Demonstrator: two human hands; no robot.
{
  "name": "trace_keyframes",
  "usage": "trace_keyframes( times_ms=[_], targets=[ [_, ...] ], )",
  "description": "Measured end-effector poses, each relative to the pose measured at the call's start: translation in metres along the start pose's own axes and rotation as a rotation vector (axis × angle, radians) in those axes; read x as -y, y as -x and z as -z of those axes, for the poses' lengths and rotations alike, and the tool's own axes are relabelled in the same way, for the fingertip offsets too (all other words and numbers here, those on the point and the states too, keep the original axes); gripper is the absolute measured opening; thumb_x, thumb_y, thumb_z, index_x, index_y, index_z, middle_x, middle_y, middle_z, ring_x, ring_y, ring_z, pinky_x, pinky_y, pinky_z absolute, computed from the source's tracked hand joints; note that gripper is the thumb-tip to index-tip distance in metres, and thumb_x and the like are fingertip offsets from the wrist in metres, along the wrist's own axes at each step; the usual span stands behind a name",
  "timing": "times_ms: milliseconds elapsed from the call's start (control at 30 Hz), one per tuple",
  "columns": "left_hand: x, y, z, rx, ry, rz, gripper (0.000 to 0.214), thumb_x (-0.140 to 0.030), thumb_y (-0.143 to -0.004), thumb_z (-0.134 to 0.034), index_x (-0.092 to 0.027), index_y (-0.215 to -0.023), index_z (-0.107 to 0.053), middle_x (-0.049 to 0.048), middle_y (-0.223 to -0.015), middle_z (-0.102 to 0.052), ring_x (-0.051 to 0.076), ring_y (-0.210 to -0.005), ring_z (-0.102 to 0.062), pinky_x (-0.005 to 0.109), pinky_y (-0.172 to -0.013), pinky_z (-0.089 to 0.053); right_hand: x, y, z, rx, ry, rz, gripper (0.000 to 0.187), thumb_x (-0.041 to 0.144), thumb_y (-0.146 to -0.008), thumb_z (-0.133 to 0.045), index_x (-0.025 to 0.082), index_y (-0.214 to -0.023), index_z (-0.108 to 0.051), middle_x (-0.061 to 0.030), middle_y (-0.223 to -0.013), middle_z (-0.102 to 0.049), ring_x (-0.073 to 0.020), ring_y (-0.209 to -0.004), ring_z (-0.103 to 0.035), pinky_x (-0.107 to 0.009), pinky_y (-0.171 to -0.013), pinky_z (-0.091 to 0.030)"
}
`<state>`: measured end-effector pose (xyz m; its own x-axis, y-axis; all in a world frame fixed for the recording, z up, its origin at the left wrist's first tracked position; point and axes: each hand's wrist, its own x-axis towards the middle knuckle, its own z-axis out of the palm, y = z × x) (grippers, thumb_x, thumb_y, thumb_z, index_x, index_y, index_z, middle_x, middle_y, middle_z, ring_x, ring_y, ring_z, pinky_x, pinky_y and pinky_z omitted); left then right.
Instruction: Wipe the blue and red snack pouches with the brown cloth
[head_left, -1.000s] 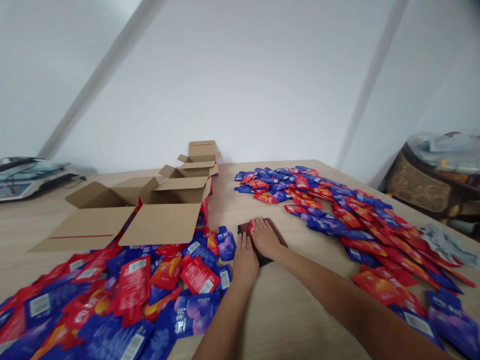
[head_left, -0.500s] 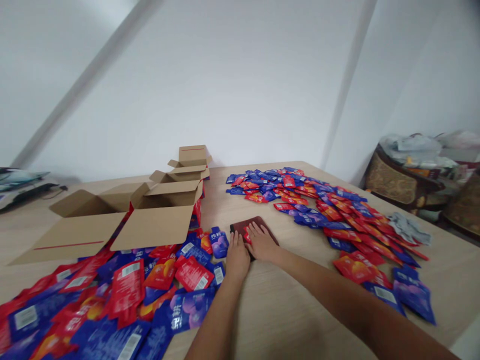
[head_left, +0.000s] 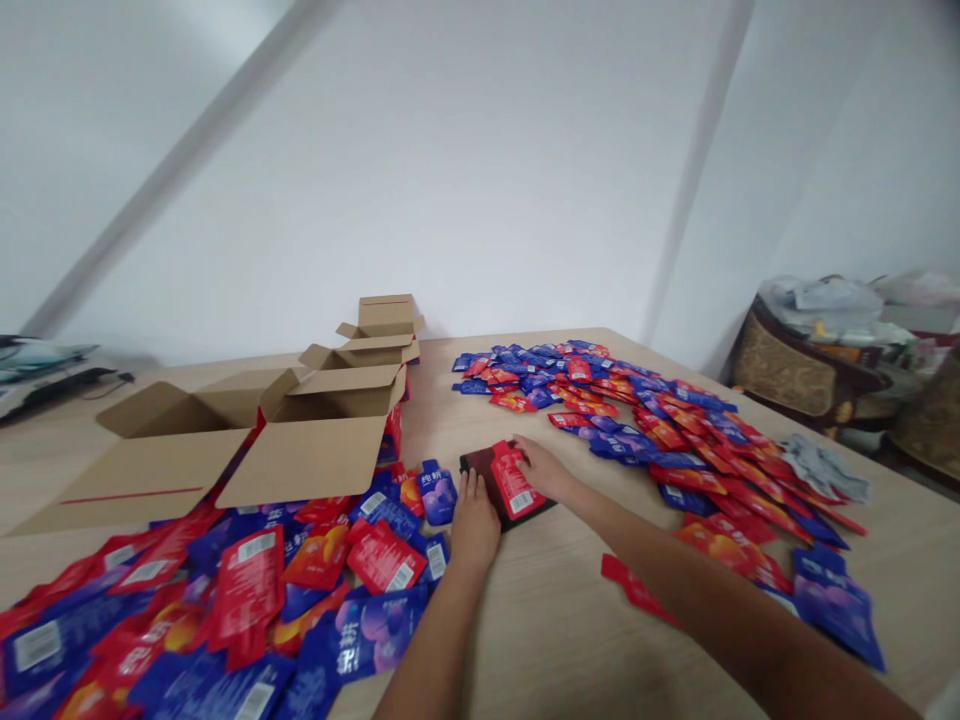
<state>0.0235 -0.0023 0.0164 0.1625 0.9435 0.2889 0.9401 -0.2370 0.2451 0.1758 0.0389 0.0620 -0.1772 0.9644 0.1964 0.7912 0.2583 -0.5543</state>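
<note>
A flat dark brown pad (head_left: 480, 463) lies on the table in front of me. On it rests a red pouch (head_left: 516, 484) with its barcode side up. My left hand (head_left: 475, 522) lies at the pad's left edge, fingers stretched out and touching it. With bent fingers, my right hand (head_left: 541, 468) grips the pouch's upper right edge; its fingertips are partly hidden. Another red pouch (head_left: 628, 582) sticks out from beneath my right forearm. Close to my left hand is a blue pouch (head_left: 436, 494) at the edge of the left heap.
Open cardboard boxes (head_left: 304, 455) stand in a row at left, behind a heap of red and blue pouches (head_left: 247, 590). A second long pile of pouches (head_left: 667, 420) curves along the right. Grey gloves (head_left: 821, 468) lie beside it. An armchair (head_left: 780, 355) loaded with bags stands beyond the table.
My right hand has moved from lying flat over the pouch to its upper right edge, uncovering it. A red pouch now shows under my right forearm. My left hand stays put.
</note>
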Motion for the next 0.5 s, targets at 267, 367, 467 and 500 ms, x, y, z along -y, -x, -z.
trace_keyframes(
  times_ms=[267,367,467,500],
  targets=[
    [-0.001,-0.002,-0.003,0.03,-0.025,0.009,0.056,-0.004,-0.075,-0.033,0.003,-0.13,-0.041,0.0192,-0.141,-0.036,0.025,-0.135,-0.021,0.038,-0.11,-0.024,0.002,-0.012,-0.06,-0.006,0.385,0.226,0.052,0.027,-0.093,-0.021,0.006,-0.14,-0.029,-0.0143,-0.145,-0.028,-0.0218,-0.136,-0.019,-0.039,-0.109,-0.017],
    [-0.001,-0.002,-0.002,0.033,-0.032,0.007,0.055,-0.005,-0.075,-0.033,0.004,-0.129,-0.041,0.021,-0.14,-0.036,0.026,-0.135,-0.022,0.038,-0.11,-0.024,0.007,-0.036,-0.058,0.003,0.421,0.182,0.052,0.027,-0.093,-0.023,0.007,-0.139,-0.03,-0.0145,-0.145,-0.03,-0.022,-0.135,-0.02,-0.04,-0.109,-0.017],
    [-0.001,-0.001,0.0,0.024,-0.022,-0.003,0.055,-0.004,-0.075,-0.033,0.003,-0.129,-0.042,0.0208,-0.14,-0.037,0.025,-0.134,-0.024,0.039,-0.11,-0.025,0.011,-0.041,-0.053,0.029,0.442,0.155,0.052,0.03,-0.093,-0.023,0.006,-0.138,-0.034,-0.0148,-0.144,-0.032,-0.0224,-0.135,-0.02,-0.04,-0.109,-0.016],
    [-0.002,0.0,0.001,0.018,-0.017,-0.01,0.055,-0.004,-0.075,-0.032,0.003,-0.129,-0.041,0.0205,-0.14,-0.037,0.025,-0.134,-0.024,0.039,-0.11,-0.025,0.011,-0.037,-0.051,0.04,0.442,0.161,0.053,0.031,-0.093,-0.022,0.005,-0.137,-0.035,-0.0151,-0.143,-0.033,-0.0226,-0.135,-0.02,-0.041,-0.109,-0.015]
  ],
)
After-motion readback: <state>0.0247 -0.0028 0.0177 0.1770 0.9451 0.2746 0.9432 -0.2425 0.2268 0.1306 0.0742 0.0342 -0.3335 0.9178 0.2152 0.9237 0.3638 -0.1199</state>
